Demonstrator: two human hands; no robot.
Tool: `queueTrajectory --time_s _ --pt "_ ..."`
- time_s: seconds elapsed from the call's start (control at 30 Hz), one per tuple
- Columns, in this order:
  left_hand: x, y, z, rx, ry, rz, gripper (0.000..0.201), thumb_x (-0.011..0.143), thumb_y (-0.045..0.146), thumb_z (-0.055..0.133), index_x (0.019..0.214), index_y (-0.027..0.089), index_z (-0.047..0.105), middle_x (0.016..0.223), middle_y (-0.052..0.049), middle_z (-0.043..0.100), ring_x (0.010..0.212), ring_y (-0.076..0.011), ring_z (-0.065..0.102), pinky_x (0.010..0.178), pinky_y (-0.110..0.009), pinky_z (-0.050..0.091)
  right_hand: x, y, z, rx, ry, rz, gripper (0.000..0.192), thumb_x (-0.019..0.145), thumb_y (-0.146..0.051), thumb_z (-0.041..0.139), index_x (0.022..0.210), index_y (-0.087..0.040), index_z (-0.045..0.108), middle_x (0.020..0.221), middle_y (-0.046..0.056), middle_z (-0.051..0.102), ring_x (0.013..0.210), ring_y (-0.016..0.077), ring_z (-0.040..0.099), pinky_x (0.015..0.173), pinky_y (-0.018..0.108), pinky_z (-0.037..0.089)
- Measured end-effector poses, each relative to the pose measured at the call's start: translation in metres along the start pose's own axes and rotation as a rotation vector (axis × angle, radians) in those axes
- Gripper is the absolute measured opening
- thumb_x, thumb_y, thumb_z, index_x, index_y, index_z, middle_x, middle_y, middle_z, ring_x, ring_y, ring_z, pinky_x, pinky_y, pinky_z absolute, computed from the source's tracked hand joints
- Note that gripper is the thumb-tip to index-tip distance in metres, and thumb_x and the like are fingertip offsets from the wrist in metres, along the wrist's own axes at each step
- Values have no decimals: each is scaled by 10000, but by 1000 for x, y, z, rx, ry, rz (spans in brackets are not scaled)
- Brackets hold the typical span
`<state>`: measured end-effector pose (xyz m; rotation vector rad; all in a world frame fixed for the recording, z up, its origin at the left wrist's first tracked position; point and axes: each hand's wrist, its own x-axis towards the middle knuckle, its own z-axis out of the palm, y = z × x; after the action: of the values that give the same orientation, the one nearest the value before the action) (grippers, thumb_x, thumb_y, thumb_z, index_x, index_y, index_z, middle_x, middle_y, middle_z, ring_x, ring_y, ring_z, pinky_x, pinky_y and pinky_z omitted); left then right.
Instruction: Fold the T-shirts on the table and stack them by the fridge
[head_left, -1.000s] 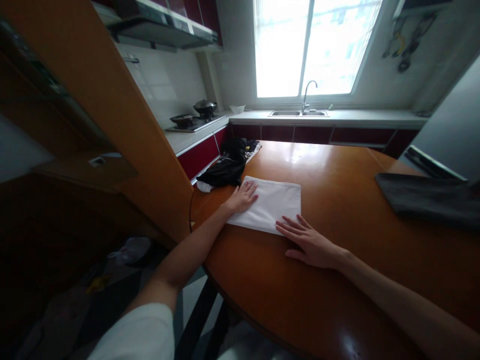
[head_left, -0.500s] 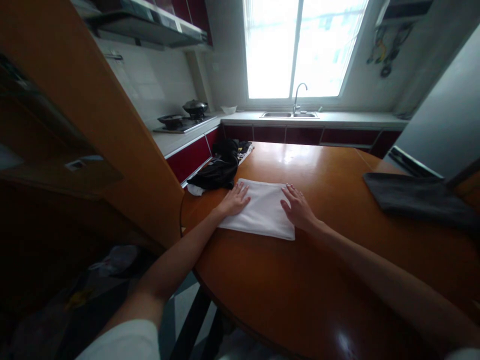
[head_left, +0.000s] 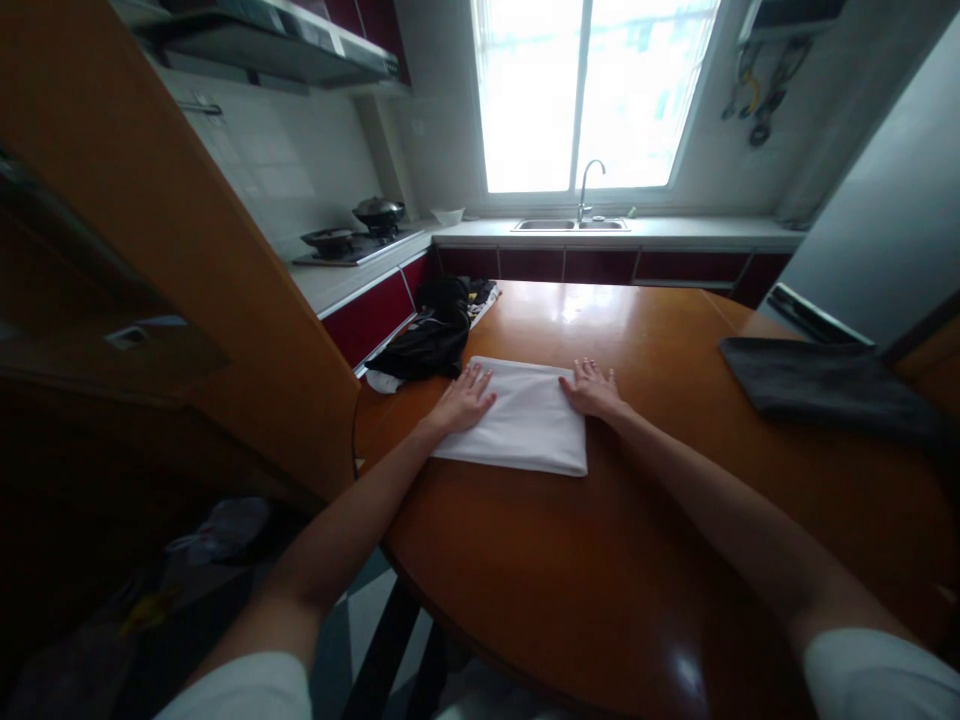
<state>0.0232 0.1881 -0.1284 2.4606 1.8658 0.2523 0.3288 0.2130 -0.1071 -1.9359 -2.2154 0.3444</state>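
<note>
A white cloth (head_left: 519, 418), folded into a flat rectangle, lies on the brown wooden table (head_left: 570, 560). My left hand (head_left: 461, 400) rests flat on its left side with the fingers apart. At the cloth's right edge is my right hand (head_left: 591, 388), fingers spread; its thumb touches the cloth's edge, and the rest of the hand seems to lie on the tabletop just beside it. Neither hand grips anything.
A heap of black clothes (head_left: 431, 335) lies at the table's left back edge. Folded dark grey fabric (head_left: 817, 385) sits on the right. Beyond the table are a sink (head_left: 571, 225), a stove (head_left: 360, 248) with pans, and a window (head_left: 592, 95).
My right hand has slid slightly outward, off the cloth's top to its right edge. My left hand stays on the cloth. The view has shifted slightly.
</note>
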Motion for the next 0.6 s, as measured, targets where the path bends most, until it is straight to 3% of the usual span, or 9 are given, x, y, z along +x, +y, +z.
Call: queueTrajectory --time_s 0.1,0.2,0.3,0.43,0.6 --pt "0 -1 0 -5 4 14 684 1044 528 316 1610 146 288 1690 -163 124 1556 -350 126 1222 -525 224 -2 3 -8 70 115 7 671 1037 -474 300 1555 -50 356 1651 233 232 1550 338 162 1206 647 110" --pt "-1 -2 2 -14 18 22 694 1041 541 307 1607 139 295 1689 -167 136 1558 -345 125 1227 -514 215 -33 -16 -2 149 199 -282 601 1031 -427 351 1549 -124 394 1648 182 285 1544 297 209 1215 588 184" --pt "0 -3 3 -17 14 17 689 1041 530 313 1608 141 288 1692 -164 118 1559 -341 118 1225 -524 212 -74 -36 13 138 98 -586 600 1028 -465 388 1552 -173 406 1637 141 329 1539 257 236 1241 523 158" --pt "2 -3 3 -16 -2 14 681 1039 517 328 1606 141 292 1692 -162 111 1559 -338 125 1222 -527 227 -101 -42 23 88 68 -585 564 1036 -427 380 1514 -137 464 1612 161 374 1527 261 269 1252 479 155" --pt "3 -6 3 -21 10 19 684 1034 527 333 1595 135 319 1687 -156 137 1553 -337 148 1231 -509 224 -101 -27 21 82 63 -545 578 1035 -429 387 1527 -132 446 1638 159 317 1545 272 210 1256 499 115"
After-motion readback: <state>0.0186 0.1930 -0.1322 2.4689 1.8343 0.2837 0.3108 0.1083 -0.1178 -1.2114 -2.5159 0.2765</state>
